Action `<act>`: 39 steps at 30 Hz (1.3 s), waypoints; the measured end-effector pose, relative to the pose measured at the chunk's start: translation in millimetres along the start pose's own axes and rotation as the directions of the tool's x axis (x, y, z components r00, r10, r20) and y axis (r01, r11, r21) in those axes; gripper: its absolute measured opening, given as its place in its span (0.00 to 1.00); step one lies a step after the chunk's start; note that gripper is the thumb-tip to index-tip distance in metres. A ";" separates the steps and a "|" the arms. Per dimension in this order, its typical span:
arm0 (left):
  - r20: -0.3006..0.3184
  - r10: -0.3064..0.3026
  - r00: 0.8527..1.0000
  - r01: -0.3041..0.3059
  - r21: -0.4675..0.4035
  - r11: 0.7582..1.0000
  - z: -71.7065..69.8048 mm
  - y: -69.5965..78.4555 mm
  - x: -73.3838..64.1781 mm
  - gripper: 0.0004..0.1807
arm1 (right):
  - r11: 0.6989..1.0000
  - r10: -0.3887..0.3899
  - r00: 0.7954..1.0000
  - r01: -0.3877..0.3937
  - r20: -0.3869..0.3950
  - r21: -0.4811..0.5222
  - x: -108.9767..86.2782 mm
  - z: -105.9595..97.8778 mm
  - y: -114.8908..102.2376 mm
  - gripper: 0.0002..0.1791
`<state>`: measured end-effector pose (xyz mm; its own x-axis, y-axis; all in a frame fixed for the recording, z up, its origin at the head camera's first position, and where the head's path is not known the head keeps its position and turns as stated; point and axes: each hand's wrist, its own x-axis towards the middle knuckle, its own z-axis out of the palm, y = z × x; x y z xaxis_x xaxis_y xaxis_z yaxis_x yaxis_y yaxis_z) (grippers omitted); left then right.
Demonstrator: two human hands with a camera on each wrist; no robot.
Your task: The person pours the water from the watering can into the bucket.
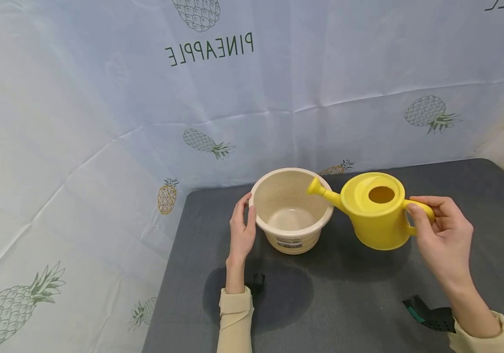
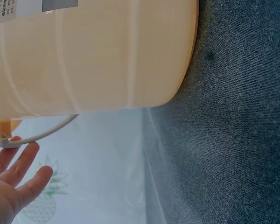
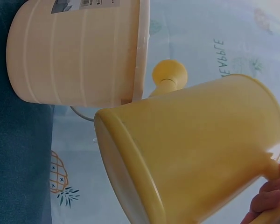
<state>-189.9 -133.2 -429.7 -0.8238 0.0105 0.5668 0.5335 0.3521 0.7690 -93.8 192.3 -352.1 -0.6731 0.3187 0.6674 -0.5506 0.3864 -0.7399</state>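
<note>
A beige plastic bucket (image 1: 290, 245) stands upright on the dark tabletop, with a printed label (image 1: 289, 242) on its near side. My left hand (image 1: 242, 230) touches the left of its rim, fingers fairly straight; in the left wrist view they lie against the end of the bucket's thin handle (image 2: 56, 128). To the right, my right hand (image 1: 443, 235) grips the handle of a yellow watering can (image 1: 377, 230), holding it above the table. The can's spout points left, its round head (image 1: 315, 186) over the bucket's right rim. No water is seen coming out.
A dark grey cloth-like surface (image 1: 344, 309) covers the table, with darker patches on it. Behind and to the left hangs a pale curtain (image 1: 102, 98) with pineapple prints, close to the table's back edge. Dark straps (image 1: 430, 314) show at both wrists.
</note>
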 end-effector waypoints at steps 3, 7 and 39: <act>0.000 0.008 1.000 -0.008 0.006 1.000 0.9 -5.9 -0.4 0.20 | 1.000 -0.008 1.000 0.008 0.005 -0.009 0.3 -0.1 -1.0 0.09; -0.002 0.012 1.000 -0.012 -0.003 1.000 0.8 -7.3 -0.5 0.20 | 1.000 -0.018 1.000 0.018 0.011 -0.018 1.0 0.2 -2.9 0.10; -0.005 -0.001 1.000 0.001 -0.010 1.000 0.8 -4.9 -0.4 0.20 | 0.997 -0.066 0.995 0.069 0.081 -0.036 12.6 -3.1 -15.9 0.10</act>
<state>-192.3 -134.2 -433.9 -0.8235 0.0048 0.5673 0.5344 0.3425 0.7727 -92.0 192.9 -331.7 -0.6729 0.2217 0.7057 -0.5779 0.4380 -0.6886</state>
